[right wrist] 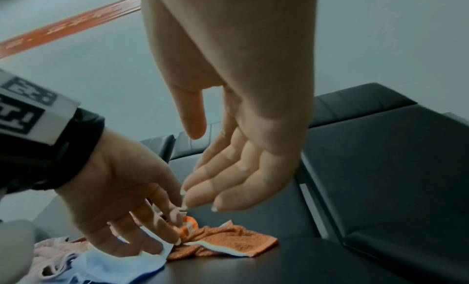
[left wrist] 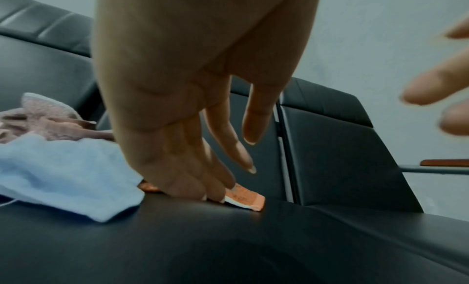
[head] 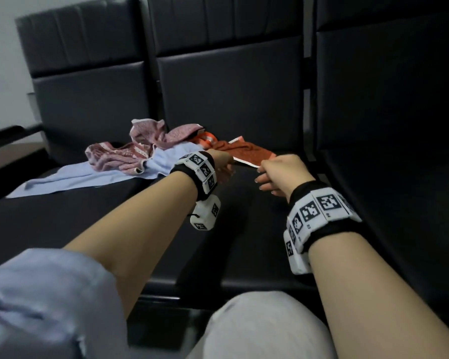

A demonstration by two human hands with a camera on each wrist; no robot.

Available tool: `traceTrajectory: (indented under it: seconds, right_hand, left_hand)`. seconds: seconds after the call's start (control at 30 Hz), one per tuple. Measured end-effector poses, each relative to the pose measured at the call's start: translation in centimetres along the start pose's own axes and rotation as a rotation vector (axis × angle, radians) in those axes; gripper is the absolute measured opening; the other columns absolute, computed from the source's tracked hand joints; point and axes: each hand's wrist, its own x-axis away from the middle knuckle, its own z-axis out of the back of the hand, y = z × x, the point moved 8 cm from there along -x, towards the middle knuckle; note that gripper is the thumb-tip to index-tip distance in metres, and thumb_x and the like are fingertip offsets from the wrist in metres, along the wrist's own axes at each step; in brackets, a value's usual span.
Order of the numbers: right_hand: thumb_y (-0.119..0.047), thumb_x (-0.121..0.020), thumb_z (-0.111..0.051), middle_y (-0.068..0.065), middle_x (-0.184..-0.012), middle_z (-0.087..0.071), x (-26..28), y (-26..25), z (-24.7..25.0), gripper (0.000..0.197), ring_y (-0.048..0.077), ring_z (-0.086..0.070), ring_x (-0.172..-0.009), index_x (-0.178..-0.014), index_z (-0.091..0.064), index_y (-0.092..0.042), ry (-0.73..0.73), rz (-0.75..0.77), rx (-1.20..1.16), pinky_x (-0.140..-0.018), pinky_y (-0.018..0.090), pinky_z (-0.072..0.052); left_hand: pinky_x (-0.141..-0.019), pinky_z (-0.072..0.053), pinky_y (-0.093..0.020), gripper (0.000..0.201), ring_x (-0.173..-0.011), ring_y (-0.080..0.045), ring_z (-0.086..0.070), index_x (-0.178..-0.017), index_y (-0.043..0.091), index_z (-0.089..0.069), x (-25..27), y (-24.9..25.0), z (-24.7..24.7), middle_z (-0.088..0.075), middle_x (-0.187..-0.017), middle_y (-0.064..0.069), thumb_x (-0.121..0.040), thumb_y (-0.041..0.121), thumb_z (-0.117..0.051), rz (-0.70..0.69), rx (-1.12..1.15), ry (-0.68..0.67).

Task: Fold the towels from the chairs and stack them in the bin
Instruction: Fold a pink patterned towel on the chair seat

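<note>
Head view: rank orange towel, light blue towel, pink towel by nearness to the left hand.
From the left hand:
1. Orange towel: the fingers touch its near edge, just right of the hand.
2. Light blue towel: spread on the seat, its near corner close by on the hand's left.
3. Pink towel: crumpled on top of the blue one, farther left and back.

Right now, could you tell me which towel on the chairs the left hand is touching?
The orange towel; the left hand rests its fingers on it, beside the light blue towel.
</note>
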Motion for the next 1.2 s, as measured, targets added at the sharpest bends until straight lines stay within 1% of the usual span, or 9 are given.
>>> traceTrajectory:
  seconds: [0.1,0.17,0.33,0.47,0.53,0.73,0.97,1.1,1.2]
  right_hand:
    - [-0.02,-0.088,-0.049,0.005,-0.084,-0.075,-0.5,-0.3,-2.0,0.02,0.021,-0.071,-0.074,-0.092,-0.068,-0.013,-0.057,-0.056,0.005,-0.057,0.022,-0.044]
    - [-0.019,-0.089,-0.049,0.006,-0.085,-0.074,-0.7,-1.5,-2.4,0.019,0.023,-0.071,-0.077,-0.09,-0.067,-0.013,-0.058,-0.062,0.057,-0.059,0.023,-0.046]
    - [-0.015,-0.092,-0.049,0.003,-0.075,-0.07,-1.5,-8.3,-4.8,0.018,0.016,-0.064,-0.063,-0.081,-0.063,-0.014,-0.064,-0.045,-0.095,-0.061,0.025,-0.044]
    - [-0.013,-0.089,-0.049,0.01,-0.089,-0.074,-1.6,-11.1,-9.4,0.021,0.02,-0.066,-0.07,-0.096,-0.068,-0.008,-0.137,-0.023,-0.235,-0.064,0.026,-0.048]
    - [-0.013,-0.089,-0.049,0.011,-0.09,-0.072,-2.1,-10.8,-11.7,0.021,0.018,-0.064,-0.067,-0.099,-0.066,-0.007,-0.17,-0.018,-0.209,-0.059,0.023,-0.047]
    - [-0.012,-0.093,-0.047,0.004,-0.075,-0.065,-3.7,-6.5,-14.5,0.021,0.015,-0.058,-0.059,-0.105,-0.063,-0.006,-0.219,-0.104,-0.207,-0.058,0.024,-0.043]
    - [-0.013,-0.09,-0.046,0.003,-0.078,-0.068,-5.6,-5.0,-16.1,0.019,0.017,-0.062,-0.067,-0.1,-0.063,-0.01,-0.247,-0.13,-0.221,-0.071,0.03,-0.046]
    - [-0.016,-0.09,-0.047,0.004,-0.085,-0.071,-5.8,-3.9,-16.1,0.017,0.017,-0.063,-0.069,-0.096,-0.062,-0.013,-0.26,-0.163,-0.202,-0.073,0.03,-0.046]
    - [-0.016,-0.091,-0.048,0.003,-0.085,-0.07,-6.0,-3.3,-15.6,0.016,0.016,-0.062,-0.067,-0.098,-0.061,-0.013,-0.243,-0.188,-0.215,-0.076,0.031,-0.046]
  left_hand:
    - [-0.054,-0.035,-0.024,0.037,-0.053,-0.013,-0.046,-0.063,0.01,-0.045,-1.1,-0.5,3.4,-0.046,-0.037,0.002,-0.099,0.015,-0.037,0.031,0.062,0.004]
    - [-0.057,-0.036,-0.024,0.033,-0.061,-0.013,-0.046,-0.068,0.011,-0.044,-1.5,-0.5,5.3,-0.051,-0.055,-0.001,-0.1,0.016,-0.036,0.031,0.08,0.023]
    - [-0.065,-0.045,-0.027,0.02,-0.078,-0.018,-0.056,-0.086,0.008,-0.058,-4.3,-1.1,11.3,-0.058,-0.084,-0.004,-0.096,0.021,-0.046,-0.024,0.122,0.127]
    - [-0.091,-0.048,-0.035,0.03,-0.102,-0.023,-0.058,-0.117,0.001,-0.06,-5.9,-1.6,14.7,-0.061,-0.11,-0.008,-0.089,0.013,-0.056,-0.04,0.078,0.226]
    - [-0.095,-0.048,-0.037,0.037,-0.113,-0.026,-0.054,-0.122,0.001,-0.055,-7.0,-1.4,16.4,-0.057,-0.119,-0.008,-0.086,0.009,-0.06,-0.081,-0.017,0.304]
    - [-0.082,-0.045,-0.031,0.025,-0.106,-0.027,-0.057,-0.107,0.003,-0.067,-10.5,-0.8,18.3,-0.063,-0.117,-0.014,-0.085,0.015,-0.061,-0.175,-0.324,0.376]
    - [-0.105,-0.039,-0.039,0.036,-0.124,-0.03,-0.05,-0.128,0.003,-0.055,-14.4,-2.5,18.1,-0.054,-0.133,-0.015,-0.095,0.015,-0.046,-0.103,-0.548,0.402]
    - [-0.106,-0.038,-0.036,0.035,-0.126,-0.03,-0.049,-0.126,0.005,-0.059,-15.6,-3.0,18.3,-0.057,-0.131,-0.013,-0.1,0.018,-0.04,-0.145,-0.579,0.465]
    - [-0.095,-0.043,-0.033,0.033,-0.115,-0.03,-0.055,-0.117,0.003,-0.065,-14.9,-2.3,18.5,-0.062,-0.121,-0.014,-0.097,0.019,-0.043,-0.187,-0.545,0.507]
